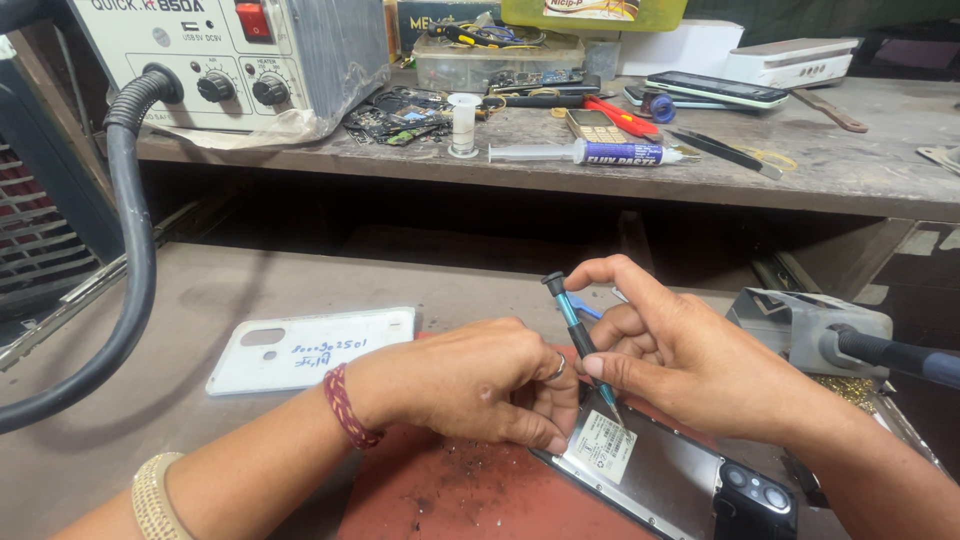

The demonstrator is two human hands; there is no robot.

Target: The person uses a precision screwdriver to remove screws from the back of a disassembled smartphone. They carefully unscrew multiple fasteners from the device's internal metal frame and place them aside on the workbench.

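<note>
Camera on my head, looking down and forward, close over my hands at the tabletop, shelf just beyond

Right hand pinching a teal screwdriver, tip down on an opened phone near the tabletop front edge. Left hand steadying the phone. White back cover lying to the left.

left hand curled, right hand pinching
</note>
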